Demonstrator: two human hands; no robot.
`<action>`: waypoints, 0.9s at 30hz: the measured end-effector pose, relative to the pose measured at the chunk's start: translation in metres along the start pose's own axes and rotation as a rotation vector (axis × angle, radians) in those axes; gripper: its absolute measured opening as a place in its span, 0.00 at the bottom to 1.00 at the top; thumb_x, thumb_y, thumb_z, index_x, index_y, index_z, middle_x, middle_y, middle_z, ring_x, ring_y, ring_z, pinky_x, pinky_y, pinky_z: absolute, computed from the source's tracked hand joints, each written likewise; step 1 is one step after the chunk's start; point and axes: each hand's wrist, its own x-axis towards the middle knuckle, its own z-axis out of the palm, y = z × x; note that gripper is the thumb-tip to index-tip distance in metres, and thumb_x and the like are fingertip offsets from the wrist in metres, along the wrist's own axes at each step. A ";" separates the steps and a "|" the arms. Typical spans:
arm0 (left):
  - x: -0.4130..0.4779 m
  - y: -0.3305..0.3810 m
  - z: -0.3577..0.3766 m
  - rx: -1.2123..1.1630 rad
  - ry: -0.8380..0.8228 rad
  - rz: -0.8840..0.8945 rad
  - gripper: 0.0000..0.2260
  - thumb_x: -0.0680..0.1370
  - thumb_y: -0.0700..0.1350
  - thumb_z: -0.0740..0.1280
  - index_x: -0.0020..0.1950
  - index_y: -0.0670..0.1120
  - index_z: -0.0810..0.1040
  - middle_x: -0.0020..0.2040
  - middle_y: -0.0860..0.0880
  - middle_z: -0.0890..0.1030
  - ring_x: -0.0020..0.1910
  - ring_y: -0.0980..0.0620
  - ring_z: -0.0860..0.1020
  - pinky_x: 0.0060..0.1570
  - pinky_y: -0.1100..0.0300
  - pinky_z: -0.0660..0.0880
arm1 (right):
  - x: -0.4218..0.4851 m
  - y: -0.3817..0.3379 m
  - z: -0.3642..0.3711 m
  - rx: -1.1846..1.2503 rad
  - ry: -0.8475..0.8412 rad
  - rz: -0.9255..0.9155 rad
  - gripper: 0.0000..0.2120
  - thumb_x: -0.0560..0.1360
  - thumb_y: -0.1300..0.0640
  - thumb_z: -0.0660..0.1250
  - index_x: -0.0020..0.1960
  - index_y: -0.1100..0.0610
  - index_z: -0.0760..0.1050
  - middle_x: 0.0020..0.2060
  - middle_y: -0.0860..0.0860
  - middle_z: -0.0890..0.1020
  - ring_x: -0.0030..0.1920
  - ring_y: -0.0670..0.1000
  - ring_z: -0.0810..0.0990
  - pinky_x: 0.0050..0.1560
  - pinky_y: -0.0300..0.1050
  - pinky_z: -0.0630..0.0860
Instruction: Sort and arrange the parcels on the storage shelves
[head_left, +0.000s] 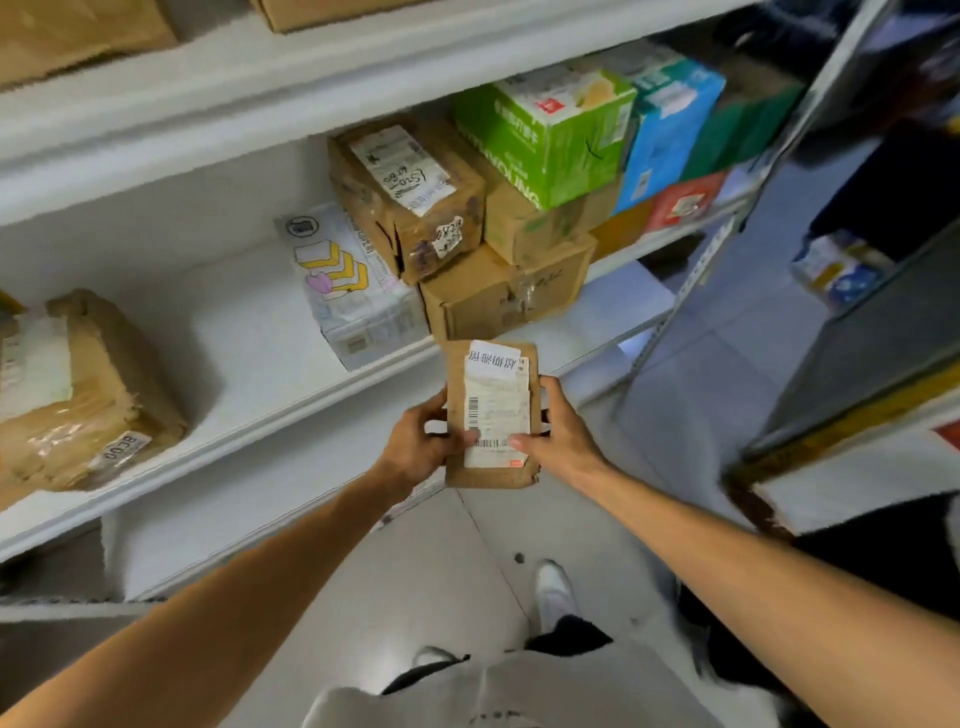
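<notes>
A person stands in front of white storage shelves, looking down at their own outstretched arms. Both hands grip one small brown parcel (491, 415), held upright in the air just short of the shelf edge (291, 410). The left hand (418, 447) clasps its left side, thumb laid across the front near the barcode. The right hand (558, 431) clasps its right side, thumb pressing the lower part of the white shipping label (496, 410) that covers most of the front.

The parcel looks flat and light, like a thin cardboard mailer. Its corners appear scuffed, so it is likely stiff enough to hold by the side edges yet could bend if squeezed in the middle. Gripping the long edges, as now, seems the safest hold and keeps the label readable.

Just beyond the hands, on the shelf, sits a stack of brown boxes (498, 280), with a white printed packet (348, 280) to their left. Further away and to the right of the hands, a green carton (540, 135) rests on the stack beside a blue one (670, 119). Far to the left of the left hand lies a taped brown package (83, 395). Bare shelf lies between it and the packet.
</notes>
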 end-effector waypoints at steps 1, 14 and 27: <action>0.005 0.001 0.006 0.019 -0.036 0.006 0.30 0.72 0.40 0.75 0.72 0.47 0.70 0.57 0.45 0.80 0.57 0.45 0.79 0.52 0.49 0.80 | -0.004 0.004 -0.005 0.007 0.036 0.019 0.30 0.72 0.68 0.70 0.68 0.51 0.61 0.55 0.44 0.75 0.59 0.49 0.75 0.57 0.50 0.78; 0.049 0.035 0.093 0.152 -0.402 0.085 0.30 0.70 0.41 0.76 0.70 0.51 0.73 0.55 0.46 0.82 0.56 0.46 0.80 0.47 0.53 0.81 | -0.052 0.044 -0.063 0.143 0.411 0.149 0.28 0.73 0.69 0.68 0.68 0.55 0.61 0.52 0.44 0.75 0.57 0.50 0.77 0.44 0.33 0.76; 0.047 0.054 0.287 0.457 -0.923 0.151 0.28 0.72 0.42 0.75 0.70 0.53 0.72 0.62 0.50 0.78 0.62 0.46 0.75 0.57 0.44 0.78 | -0.176 0.123 -0.128 0.409 0.928 0.399 0.29 0.73 0.68 0.68 0.67 0.51 0.59 0.54 0.47 0.75 0.56 0.51 0.76 0.49 0.49 0.80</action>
